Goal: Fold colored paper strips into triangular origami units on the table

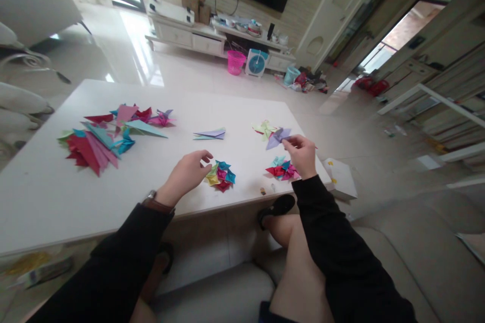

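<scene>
My right hand (302,154) is closed in a pinch on a purple folded paper piece (278,137), held just above the white table (45,197). Under that hand lies a multicoloured folded paper flower (281,168). My left hand (187,173) hovers with loosely curled fingers and holds nothing, its fingertips beside another multicoloured paper flower (220,175). A pale green and pink folded piece (265,127) lies beyond the purple one.
A heap of folded coloured paper triangles (102,139) covers the table's left part. A flat purple-and-teal folded sheet (210,134) lies mid-table. A white box (341,177) stands off the right table corner. My knees and sofa sit below the near edge.
</scene>
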Motion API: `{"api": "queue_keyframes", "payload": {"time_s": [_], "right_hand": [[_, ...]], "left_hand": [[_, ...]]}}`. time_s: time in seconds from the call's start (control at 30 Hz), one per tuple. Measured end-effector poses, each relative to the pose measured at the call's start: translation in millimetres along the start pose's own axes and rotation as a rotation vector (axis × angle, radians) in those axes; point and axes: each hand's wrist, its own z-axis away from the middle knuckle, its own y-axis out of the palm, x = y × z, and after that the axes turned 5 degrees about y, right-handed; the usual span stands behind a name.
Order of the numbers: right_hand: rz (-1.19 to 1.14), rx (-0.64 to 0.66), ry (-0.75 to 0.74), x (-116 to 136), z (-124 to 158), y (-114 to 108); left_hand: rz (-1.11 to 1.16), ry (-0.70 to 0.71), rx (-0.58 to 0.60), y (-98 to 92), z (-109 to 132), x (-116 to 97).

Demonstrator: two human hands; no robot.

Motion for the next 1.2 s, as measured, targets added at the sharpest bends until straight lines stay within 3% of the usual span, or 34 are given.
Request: {"api": "queue_keyframes", "payload": {"time_s": [0.13,0.3,0.5,0.7,0.93,1.2], "right_hand": [[0.167,-0.075,0.104,-44.8,-46.4,-46.3],[0.542,0.145,0.288,-99.8,-70.5,-69.3],[0.656,0.289,0.426,-136.8,-75.0,-57.2],[0.792,0.254,0.497,-163.3,-79.8,-34.2],[0.89,0.328,0.497,-176.4,-70.9,-21.1],[0.927,0.394,0.455,-178.8,-72.3,-25.1]], "left_hand": [[0.001,0.018,0.002,0.1,2.6,-3.5],[0.01,0.027,0.0,-1.6,5.6,-4.2],[0.003,0.035,0.003,-1.2,4.9,-3.8],[-0.01,0.016,0.014,-0.3,3.1,-2.0],[-0.019,0.016,0.019,0.3,2.5,0.5],[-0.017,0.021,0.013,-1.7,4.5,-2.3]]}}
